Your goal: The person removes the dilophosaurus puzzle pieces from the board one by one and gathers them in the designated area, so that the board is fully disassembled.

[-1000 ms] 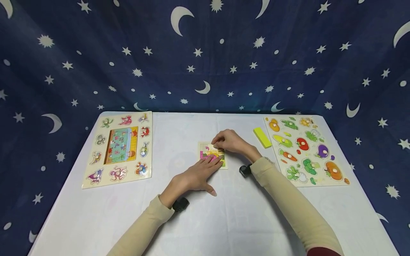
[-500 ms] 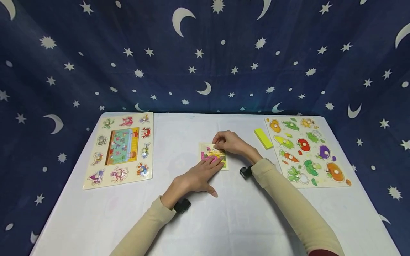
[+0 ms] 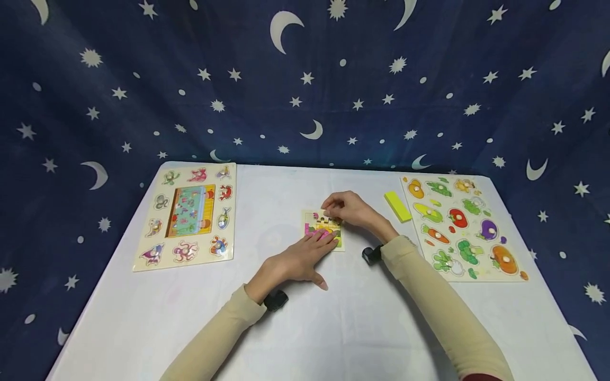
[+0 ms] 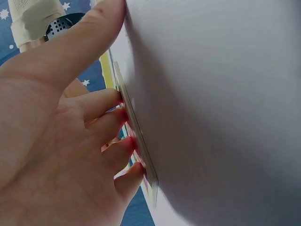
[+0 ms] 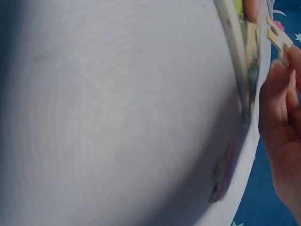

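A small jigsaw puzzle (image 3: 309,226) in a pale square frame lies mid-table, showing pink, yellow and green picture parts. My left hand (image 3: 300,258) rests on its near part, fingers straight, thumb spread out to the side. In the left wrist view, the fingertips (image 4: 123,147) press on the board from above. My right hand (image 3: 352,209) is over the far right corner of the board. Its thumb and fingers pinch a pale wooden jigsaw piece (image 5: 279,37), standing off the board in the right wrist view. A notched edge of laid pieces shows just below those fingers.
A sea-animal peg puzzle (image 3: 226,233) lies at the left, a vegetable peg puzzle (image 3: 459,254) at the right. Beside the latter is a yellow block (image 3: 397,206). A blurred purple piece (image 5: 227,172) lies on the table beneath my right hand. A starry curtain (image 3: 257,79) hangs behind.
The head view has shifted, so everything sits slightly further right. The notched edge of laid pieces shows more clearly under my right fingers. My left hand keeps its place on the board.
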`<state>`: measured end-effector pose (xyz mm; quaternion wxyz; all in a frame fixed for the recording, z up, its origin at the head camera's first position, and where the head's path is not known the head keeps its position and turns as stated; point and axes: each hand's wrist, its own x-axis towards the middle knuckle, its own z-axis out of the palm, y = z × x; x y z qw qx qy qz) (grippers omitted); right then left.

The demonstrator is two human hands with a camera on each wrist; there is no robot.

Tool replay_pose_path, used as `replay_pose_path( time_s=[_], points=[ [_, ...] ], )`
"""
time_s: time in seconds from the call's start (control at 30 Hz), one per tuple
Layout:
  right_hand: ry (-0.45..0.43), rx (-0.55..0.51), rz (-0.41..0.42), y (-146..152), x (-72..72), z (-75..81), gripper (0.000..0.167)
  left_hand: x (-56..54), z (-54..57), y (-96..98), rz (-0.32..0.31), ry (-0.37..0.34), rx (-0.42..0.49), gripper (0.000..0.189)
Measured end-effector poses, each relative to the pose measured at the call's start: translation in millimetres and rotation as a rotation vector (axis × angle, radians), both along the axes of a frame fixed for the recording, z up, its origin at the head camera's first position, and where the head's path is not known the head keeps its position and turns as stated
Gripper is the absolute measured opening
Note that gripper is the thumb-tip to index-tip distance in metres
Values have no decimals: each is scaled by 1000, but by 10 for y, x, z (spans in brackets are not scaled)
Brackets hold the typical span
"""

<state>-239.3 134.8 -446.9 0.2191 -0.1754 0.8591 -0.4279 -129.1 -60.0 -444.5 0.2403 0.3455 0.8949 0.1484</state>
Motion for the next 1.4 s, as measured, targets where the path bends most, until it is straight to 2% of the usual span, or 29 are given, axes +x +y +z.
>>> replay_pose_path(
  time_s=[0.4, 0.57, 0.9, 1.1, 1.4],
  points=[
    [41, 31, -67, 388, 46, 105, 19, -40, -14, -22, 22, -14, 14, 110],
    [28, 42, -100, 598, 56, 124, 19, -26, -12, -49, 34, -18, 17, 109],
    [31, 112, -145, 948, 39, 136, 20, -14, 11, -68, 19, -1, 34, 108],
    [50, 165, -146, 1031, 55, 96, 17, 27, 5, -38, 28, -8, 58, 108],
    [138, 298, -161, 1014, 112, 51, 16, 39, -1, 1, 24, 1, 44, 109]
  ],
)
